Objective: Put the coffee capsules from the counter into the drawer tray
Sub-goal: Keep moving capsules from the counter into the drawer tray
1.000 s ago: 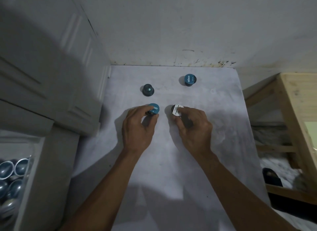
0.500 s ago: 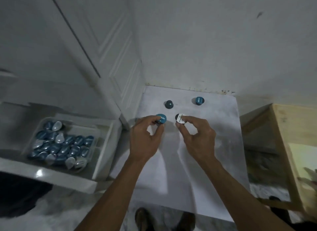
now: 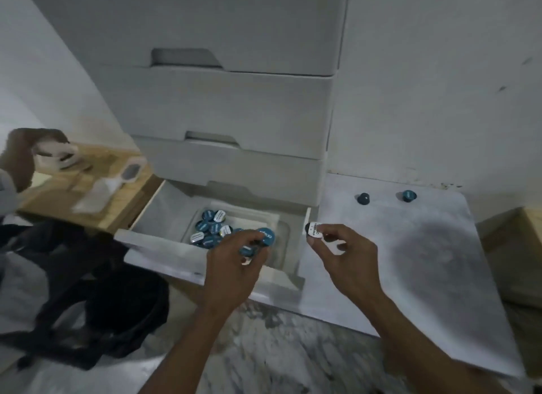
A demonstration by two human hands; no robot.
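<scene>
Fingers of your left hand point(image 3: 234, 264) pinch a blue-lidded capsule point(image 3: 266, 237) by its edge, and this grip holds it above the open drawer point(image 3: 164, 256), over the right part of the tray point(image 3: 281, 241). Your right hand point(image 3: 346, 256) pinches a white-lidded capsule point(image 3: 313, 229) between thumb and forefinger; its lid faces you and its dark body points away. This second grip is above the left edge of the worktop point(image 3: 425, 261), just beside the right wall of the drawer.

Under your left hand, the tray already contains a pile of capsules point(image 3: 211, 226), most with blue lids and some with white lids, lying in a loose heap. The tray sits inside the drawer, which is the lowest one of a white drawer unit point(image 3: 234, 106) and is pulled out toward you.

On the worktop, near the back wall and well apart from your hands, two capsules are left: a dark blue capsule point(image 3: 363, 198) standing on its lid, and to its right a lighter blue capsule point(image 3: 408, 195) lying tilted.

To the far left you see a wooden table point(image 3: 88, 206) with blurred white things on it, and another person's hand point(image 3: 26, 153) is there. Below it, on the marble floor point(image 3: 264, 349), stands a black chair point(image 3: 88, 291).
</scene>
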